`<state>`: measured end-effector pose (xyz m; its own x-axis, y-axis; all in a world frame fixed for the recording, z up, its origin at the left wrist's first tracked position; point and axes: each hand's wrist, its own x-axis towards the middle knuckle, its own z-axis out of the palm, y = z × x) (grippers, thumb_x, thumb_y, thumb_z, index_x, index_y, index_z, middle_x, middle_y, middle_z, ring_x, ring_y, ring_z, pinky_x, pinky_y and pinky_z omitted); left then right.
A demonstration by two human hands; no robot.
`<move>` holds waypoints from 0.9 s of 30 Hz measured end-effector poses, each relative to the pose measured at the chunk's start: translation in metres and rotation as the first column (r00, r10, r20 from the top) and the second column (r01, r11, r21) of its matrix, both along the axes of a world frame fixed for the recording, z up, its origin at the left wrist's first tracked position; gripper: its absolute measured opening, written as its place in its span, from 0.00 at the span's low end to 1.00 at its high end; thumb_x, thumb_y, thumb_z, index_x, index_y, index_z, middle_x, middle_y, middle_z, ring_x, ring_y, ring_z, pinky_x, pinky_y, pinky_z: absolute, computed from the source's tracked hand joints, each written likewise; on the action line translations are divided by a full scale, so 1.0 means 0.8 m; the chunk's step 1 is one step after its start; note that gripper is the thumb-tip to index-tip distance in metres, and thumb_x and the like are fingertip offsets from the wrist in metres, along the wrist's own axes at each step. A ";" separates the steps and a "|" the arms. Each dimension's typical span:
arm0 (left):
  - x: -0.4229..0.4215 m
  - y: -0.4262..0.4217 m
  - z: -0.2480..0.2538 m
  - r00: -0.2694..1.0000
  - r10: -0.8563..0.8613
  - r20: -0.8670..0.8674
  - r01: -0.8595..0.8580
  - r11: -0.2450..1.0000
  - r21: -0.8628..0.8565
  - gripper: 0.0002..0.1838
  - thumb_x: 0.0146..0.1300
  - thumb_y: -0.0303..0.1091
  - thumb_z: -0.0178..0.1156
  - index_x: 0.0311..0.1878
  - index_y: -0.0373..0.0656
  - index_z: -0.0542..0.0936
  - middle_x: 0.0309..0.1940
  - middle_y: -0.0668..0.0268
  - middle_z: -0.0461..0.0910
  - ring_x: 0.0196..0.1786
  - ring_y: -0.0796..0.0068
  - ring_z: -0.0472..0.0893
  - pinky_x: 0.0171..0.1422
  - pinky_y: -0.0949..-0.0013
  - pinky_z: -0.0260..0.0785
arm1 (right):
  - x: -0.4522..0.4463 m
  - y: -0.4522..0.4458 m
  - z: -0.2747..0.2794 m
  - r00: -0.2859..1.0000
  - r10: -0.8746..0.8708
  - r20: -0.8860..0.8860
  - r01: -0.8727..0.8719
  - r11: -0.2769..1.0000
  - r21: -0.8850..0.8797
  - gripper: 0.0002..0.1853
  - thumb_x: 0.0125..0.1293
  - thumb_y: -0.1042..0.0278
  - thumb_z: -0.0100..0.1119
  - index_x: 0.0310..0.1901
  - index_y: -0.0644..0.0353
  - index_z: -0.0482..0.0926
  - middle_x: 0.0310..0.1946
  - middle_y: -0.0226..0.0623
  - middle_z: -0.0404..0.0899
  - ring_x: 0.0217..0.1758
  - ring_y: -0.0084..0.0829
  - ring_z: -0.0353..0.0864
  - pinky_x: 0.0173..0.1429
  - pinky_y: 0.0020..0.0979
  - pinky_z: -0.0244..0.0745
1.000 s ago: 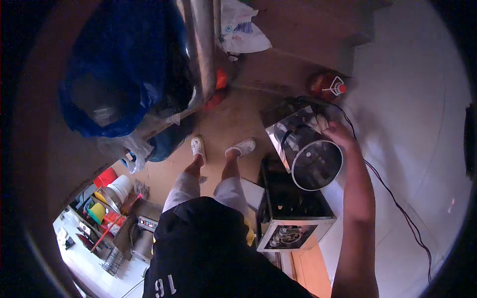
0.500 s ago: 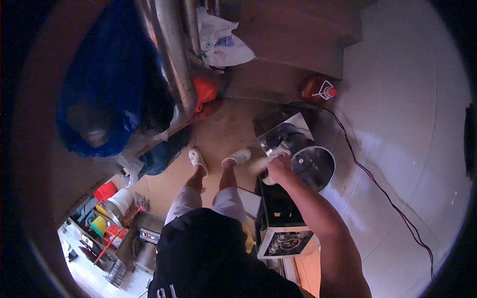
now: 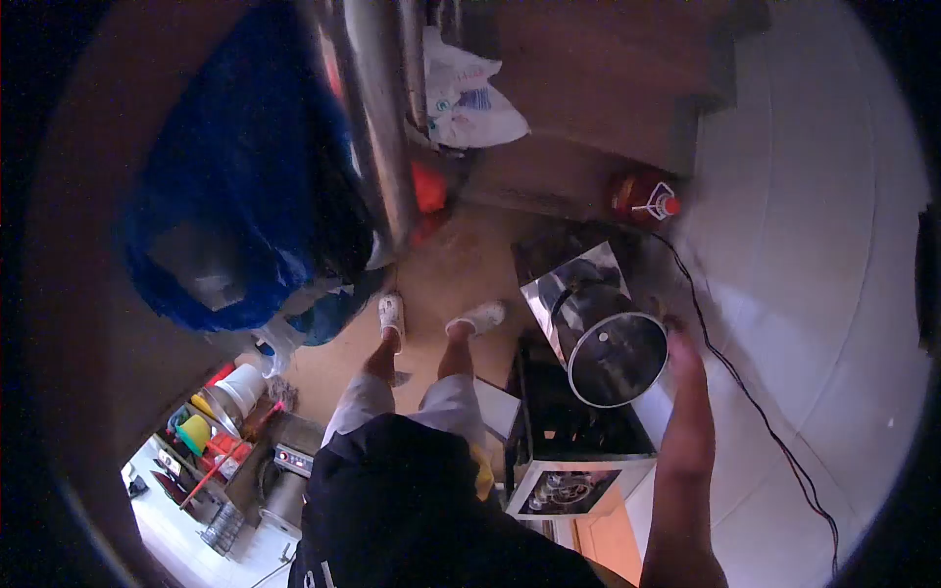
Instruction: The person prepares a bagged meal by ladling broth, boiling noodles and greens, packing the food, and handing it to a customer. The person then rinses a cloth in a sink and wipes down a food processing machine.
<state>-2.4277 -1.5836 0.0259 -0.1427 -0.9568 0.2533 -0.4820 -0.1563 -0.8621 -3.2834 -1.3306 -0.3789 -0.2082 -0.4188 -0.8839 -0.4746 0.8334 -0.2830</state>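
Note:
My right hand [image 3: 680, 348] is at the right side of a tall round metal pot [image 3: 618, 367], close to its rim. Motion smears the fingers, so I cannot make out whether they grip anything. A pale ring edges the pot's round top, and a small light spot shows near its middle. Behind the pot is a shiny metal panel [image 3: 600, 263], set at an angle. The pot stands by a dark rack-like unit [image 3: 564, 402]. My left hand is out of the picture.
A bottle with a red cap [image 3: 647, 199] stands by the steps [image 3: 588, 147]. A dark cable [image 3: 730, 353] runs along the white wall. At left hang a blue plastic bag [image 3: 235, 196] and a metal pipe [image 3: 368, 118]. Several buckets [image 3: 240, 390] are at lower left.
My right hand has moved from the pot's left side, where it held something whitish, around to its right side. The whole view has shifted slightly.

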 end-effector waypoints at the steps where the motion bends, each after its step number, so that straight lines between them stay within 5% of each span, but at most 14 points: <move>1: 0.007 -0.002 0.004 1.000 -0.002 0.016 0.002 1.000 -0.002 0.21 0.73 0.39 0.60 0.66 0.42 0.80 0.74 0.49 0.73 0.73 0.43 0.75 0.76 0.49 0.70 | 0.000 0.034 0.037 0.758 -0.470 0.451 0.483 0.871 0.096 0.19 0.79 0.58 0.53 0.61 0.60 0.82 0.63 0.37 0.85 0.63 0.33 0.86 0.61 0.35 0.84; 3: 0.017 -0.005 0.008 0.999 -0.002 0.042 0.002 1.000 0.003 0.21 0.73 0.38 0.60 0.65 0.42 0.80 0.74 0.49 0.73 0.73 0.43 0.75 0.76 0.49 0.71 | -0.009 0.123 0.035 0.675 -0.641 0.366 0.689 0.725 -0.001 0.17 0.78 0.58 0.55 0.58 0.57 0.83 0.51 0.39 0.88 0.44 0.33 0.90 0.42 0.37 0.87; 5: 0.009 -0.007 0.006 0.998 -0.031 0.048 0.030 0.999 0.013 0.20 0.74 0.38 0.60 0.65 0.42 0.81 0.74 0.49 0.74 0.72 0.43 0.75 0.76 0.49 0.71 | -0.036 0.231 0.019 0.855 -0.440 0.275 0.410 0.898 0.163 0.14 0.78 0.55 0.57 0.52 0.55 0.82 0.38 0.36 0.83 0.24 0.30 0.80 0.24 0.36 0.77; 7: -0.013 -0.017 0.010 0.995 -0.080 0.064 0.079 0.997 0.013 0.20 0.74 0.38 0.59 0.65 0.42 0.81 0.74 0.49 0.74 0.72 0.43 0.76 0.75 0.49 0.71 | 0.052 0.287 0.014 -0.035 -0.951 0.308 0.763 0.173 0.623 0.11 0.77 0.56 0.57 0.47 0.53 0.81 0.29 0.29 0.75 0.17 0.25 0.68 0.17 0.34 0.66; 8: -0.023 -0.030 0.013 0.990 -0.115 0.079 0.114 0.993 0.016 0.20 0.74 0.38 0.59 0.64 0.42 0.81 0.74 0.49 0.74 0.72 0.43 0.76 0.75 0.49 0.72 | 0.121 0.308 0.073 -0.068 -0.948 0.311 0.766 0.150 0.625 0.11 0.77 0.56 0.57 0.47 0.53 0.81 0.29 0.29 0.75 0.17 0.25 0.68 0.17 0.34 0.66; 9: -0.040 -0.039 0.017 0.983 -0.157 0.093 0.156 0.987 0.025 0.20 0.74 0.38 0.59 0.64 0.41 0.82 0.73 0.49 0.75 0.72 0.43 0.76 0.75 0.49 0.72 | 0.206 0.243 0.119 0.250 -0.720 0.647 0.727 0.581 0.366 0.08 0.78 0.60 0.57 0.44 0.53 0.80 0.30 0.27 0.76 0.18 0.23 0.69 0.20 0.29 0.65; 11: -0.081 -0.058 0.024 0.960 -0.252 0.122 0.249 0.968 0.037 0.20 0.74 0.38 0.58 0.64 0.41 0.82 0.73 0.49 0.75 0.72 0.43 0.76 0.75 0.49 0.72 | 0.255 0.306 0.034 0.295 -0.800 0.523 0.946 0.322 -0.041 0.06 0.78 0.64 0.58 0.43 0.55 0.79 0.27 0.24 0.75 0.21 0.21 0.70 0.26 0.26 0.65; 13: -0.141 -0.088 0.029 0.916 -0.376 0.138 0.374 0.927 0.040 0.19 0.74 0.38 0.58 0.63 0.41 0.82 0.73 0.50 0.76 0.71 0.44 0.77 0.75 0.49 0.72 | 0.313 0.292 0.070 0.515 -0.706 0.486 0.838 0.534 -0.113 0.05 0.79 0.65 0.60 0.45 0.56 0.80 0.29 0.23 0.74 0.27 0.19 0.72 0.33 0.24 0.66; 15: -0.218 -0.119 0.050 0.854 -0.494 0.164 0.498 0.867 0.016 0.19 0.74 0.38 0.58 0.63 0.41 0.83 0.73 0.50 0.76 0.71 0.44 0.77 0.74 0.49 0.73 | 0.379 0.231 0.134 0.406 -0.598 0.691 0.837 0.547 -0.019 0.05 0.77 0.66 0.61 0.46 0.56 0.82 0.29 0.22 0.74 0.29 0.17 0.71 0.36 0.24 0.65; 17: -0.250 -0.112 0.050 0.977 -0.210 0.043 0.212 0.976 -0.058 0.18 0.78 0.46 0.56 0.68 0.63 0.82 0.78 0.54 0.69 0.79 0.49 0.68 0.81 0.35 0.58 | 0.425 0.267 0.035 0.460 -0.408 0.788 0.764 0.634 -0.118 0.06 0.76 0.66 0.64 0.46 0.57 0.85 0.32 0.23 0.77 0.32 0.17 0.74 0.37 0.26 0.69; 19: -0.138 -0.191 -0.014 0.659 -0.684 -0.313 0.631 0.729 -0.265 0.26 0.77 0.46 0.60 0.75 0.52 0.76 0.81 0.53 0.65 0.82 0.38 0.61 0.85 0.37 0.53 | 0.427 0.213 0.181 0.935 -0.172 0.309 0.352 0.543 -0.762 0.10 0.76 0.61 0.65 0.46 0.59 0.87 0.34 0.27 0.82 0.34 0.23 0.80 0.42 0.33 0.76; 21: -0.228 -0.118 0.015 0.559 -0.529 -0.639 0.396 0.847 -0.355 0.37 0.73 0.46 0.65 0.81 0.45 0.68 0.79 0.41 0.65 0.82 0.33 0.58 0.87 0.42 0.51 | 0.445 0.245 0.156 0.536 -0.534 0.653 0.775 0.618 -0.130 0.16 0.75 0.54 0.66 0.48 0.59 0.89 0.39 0.36 0.88 0.44 0.35 0.88 0.51 0.40 0.81; 22: -0.214 -0.131 0.006 0.626 -0.708 -0.328 0.604 0.706 -0.370 0.36 0.73 0.44 0.65 0.80 0.43 0.68 0.78 0.35 0.65 0.81 0.31 0.59 0.87 0.41 0.51 | 0.445 0.259 0.174 0.718 -0.454 0.527 0.675 0.638 -0.370 0.16 0.74 0.53 0.67 0.48 0.58 0.89 0.41 0.39 0.89 0.47 0.40 0.89 0.53 0.41 0.82; 27: -0.274 -0.091 0.041 0.466 -0.468 -0.751 0.197 0.882 -0.428 0.45 0.64 0.44 0.73 0.82 0.46 0.64 0.83 0.36 0.54 0.84 0.31 0.56 0.85 0.41 0.56 | 0.414 0.352 0.250 0.918 -0.395 0.024 0.297 0.648 -0.702 0.13 0.68 0.57 0.72 0.46 0.55 0.88 0.45 0.42 0.89 0.53 0.44 0.90 0.57 0.40 0.84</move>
<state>-2.6467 -1.6567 0.0591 -0.0367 -0.7640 0.6442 -0.9990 0.0435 -0.0053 -2.9524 -1.0494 -0.1789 -0.5467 -0.7649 -0.3406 -0.2628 0.5429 -0.7976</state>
